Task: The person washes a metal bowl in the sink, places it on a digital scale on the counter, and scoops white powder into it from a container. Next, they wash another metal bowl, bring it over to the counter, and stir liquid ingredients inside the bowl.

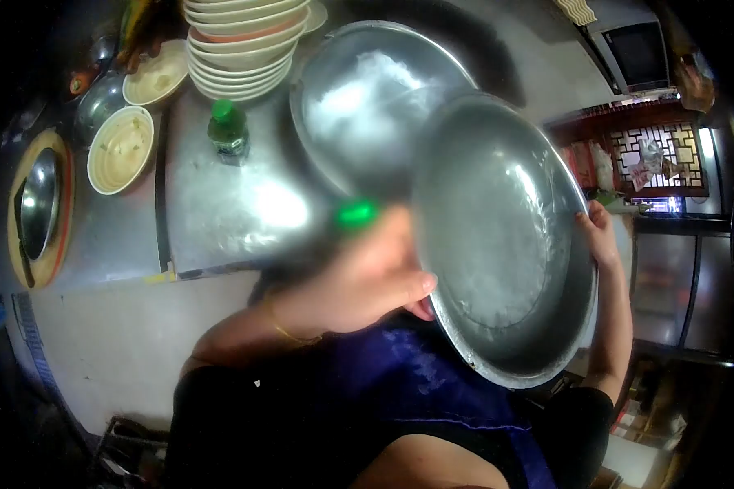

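A large metal basin [485, 236] is tilted up in front of my body, its hollow inside facing me. My left hand [371, 281] grips its near left rim, with the thumb on the edge. On the far right rim, my right hand [599, 232] has its fingers closed round the edge. Behind it, partly covered, a second metal basin [326, 106] rests on the metal counter with bright glare inside. A bright green spot [355, 213] shows beside my left hand, too blurred to identify.
On the metal counter [212, 212] are a green-capped bottle [228, 134], a stack of white bowls [240, 61], and two pale bowls, one nearer [121, 151]. A round wooden board [37, 253] holds a metal bowl and a knife. Shelving stands at right.
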A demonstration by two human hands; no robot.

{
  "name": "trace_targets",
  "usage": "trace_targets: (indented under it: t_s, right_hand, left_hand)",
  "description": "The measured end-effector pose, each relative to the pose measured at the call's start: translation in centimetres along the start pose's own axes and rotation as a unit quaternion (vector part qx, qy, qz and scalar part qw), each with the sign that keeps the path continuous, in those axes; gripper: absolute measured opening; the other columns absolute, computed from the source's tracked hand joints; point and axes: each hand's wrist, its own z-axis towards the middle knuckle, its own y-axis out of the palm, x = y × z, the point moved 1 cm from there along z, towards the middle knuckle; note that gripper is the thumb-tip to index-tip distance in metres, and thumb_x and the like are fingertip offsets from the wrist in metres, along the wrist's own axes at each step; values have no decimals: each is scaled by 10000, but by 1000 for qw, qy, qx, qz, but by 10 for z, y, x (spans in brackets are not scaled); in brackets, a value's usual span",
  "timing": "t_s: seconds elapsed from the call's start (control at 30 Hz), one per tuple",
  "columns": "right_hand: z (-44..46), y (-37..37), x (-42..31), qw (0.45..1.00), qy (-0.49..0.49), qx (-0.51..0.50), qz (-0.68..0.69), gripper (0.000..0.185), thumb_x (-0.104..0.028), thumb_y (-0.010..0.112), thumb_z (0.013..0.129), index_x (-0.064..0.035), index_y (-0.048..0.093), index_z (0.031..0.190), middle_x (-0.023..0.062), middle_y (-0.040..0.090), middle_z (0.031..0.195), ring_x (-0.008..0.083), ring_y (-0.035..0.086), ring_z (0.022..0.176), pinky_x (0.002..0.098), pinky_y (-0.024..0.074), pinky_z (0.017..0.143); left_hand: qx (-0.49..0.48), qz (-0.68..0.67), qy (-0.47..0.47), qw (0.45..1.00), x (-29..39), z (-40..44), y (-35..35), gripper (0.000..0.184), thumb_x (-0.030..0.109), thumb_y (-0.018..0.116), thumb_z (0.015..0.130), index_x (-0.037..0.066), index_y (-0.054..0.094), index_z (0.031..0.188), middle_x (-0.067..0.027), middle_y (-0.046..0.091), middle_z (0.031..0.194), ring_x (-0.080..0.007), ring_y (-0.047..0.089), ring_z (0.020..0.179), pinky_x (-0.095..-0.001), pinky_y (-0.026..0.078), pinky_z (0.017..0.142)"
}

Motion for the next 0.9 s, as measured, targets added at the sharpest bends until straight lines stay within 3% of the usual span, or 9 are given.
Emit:
trace_targets:
  t_s: [0.33,0.43,0.63,0.9]
  right_hand:
    - [-5,-30,21,999,15,-6,-28,68,-93,584,887,-47,552,925,-44,526,786,56,469,705,220,383,635]
    - [-8,-34,28,999,13,45,-15,110,-82,591,887,-38,551,979,-21,557,840,74,502,762,229,407,688]
    - [-6,-64,35,998,48,-9,-44,207,-85,604,887,-16,536,1070,-6,577,905,86,522,838,243,419,759]
    - [-7,-73,24,994,38,12,-104,195,-130,599,902,-10,549,1048,2,567,903,91,508,832,238,406,752]
  left_hand:
    - [0,-9,-25,1000,-16,11,10,544,133,587,885,-8,278,1310,-123,547,1144,-158,609,925,-279,563,678]
    - [8,-13,-48,999,-20,15,11,562,149,593,882,-2,279,1323,-124,550,1150,-163,611,935,-282,564,677]
    - [7,-35,-70,997,-31,22,15,561,150,593,879,5,287,1326,-125,560,1142,-168,619,932,-291,569,670]
    - [11,-63,-82,995,-40,31,16,519,102,576,869,15,313,1309,-128,587,1115,-174,640,894,-289,577,666]
